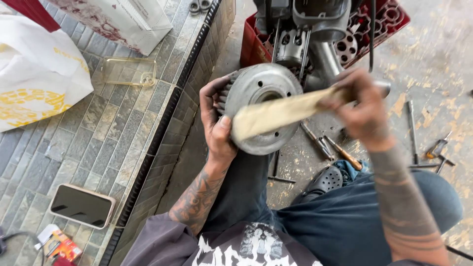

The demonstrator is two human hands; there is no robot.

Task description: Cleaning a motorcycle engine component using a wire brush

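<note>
My left hand (217,125) grips a round grey metal engine part (261,88) by its finned left edge, holding it up with its flat face toward me. My right hand (362,111) holds one end of a tan strip of abrasive paper (281,112), which lies across the face of the part. The thumb of my left hand rests at the strip's other end. Both hands hover above my lap and dark trousers.
A red crate (249,47) with engine pieces stands ahead. Screwdrivers (345,155) and metal tools (413,130) lie on the stained concrete floor. On the tiled ledge at left lie a phone (81,205), a clear phone case (129,72), and white bags (34,74).
</note>
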